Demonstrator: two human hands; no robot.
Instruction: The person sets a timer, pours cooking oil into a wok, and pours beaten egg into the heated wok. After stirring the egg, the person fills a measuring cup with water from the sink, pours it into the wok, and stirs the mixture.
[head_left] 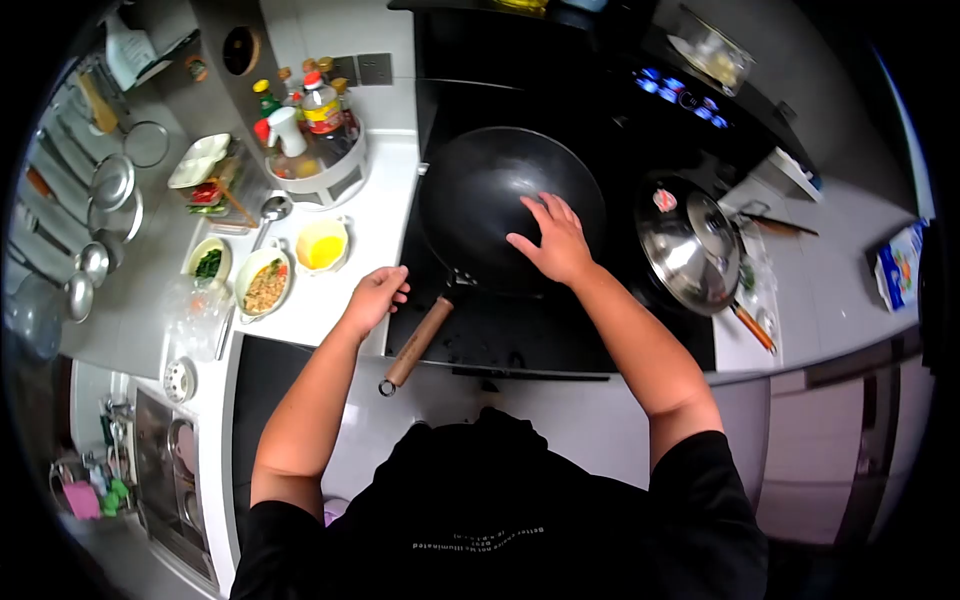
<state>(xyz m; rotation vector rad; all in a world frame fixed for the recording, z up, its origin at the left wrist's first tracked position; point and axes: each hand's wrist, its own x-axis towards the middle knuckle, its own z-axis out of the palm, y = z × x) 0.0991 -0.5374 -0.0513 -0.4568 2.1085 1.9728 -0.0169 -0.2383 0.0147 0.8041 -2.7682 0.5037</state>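
Black cooktop [600, 335]: spans the middle of my working area; blue lights glow on a display [685, 97] at the far right.
White counter [385, 220]: adjoins the cooktop on my left; bears bottles and bowls.
Dark wok [480, 190]: set on the left part of the cooktop, mouth up; its wooden handle [420, 342] points back toward me, slanting left.
Steel-lidded pan [690, 265]: stands right of the wok, apart from it, lid on.
Round white stand [345, 180]: at the back of the counter; crowded with bottles, one red-capped bottle [322, 105] among them.
Right hand [555, 240]: over the wok's right side, palm down, fingers spread wide; I see nothing held. Contact with the metal I cannot tell.
Left hand [378, 295]: at the counter's edge, near the wooden handle and apart from it; fingers half curled, palm hidden, so how far it is closed I cannot tell.
Oval bowl [240, 284]: chopped mixed food inside.
Two-eared bowl [346, 245]: yellow liquid inside, nearest my left hand.
Small bowl [226, 262]: chopped greens inside.
Ladle [276, 208]: lies behind the bowls.
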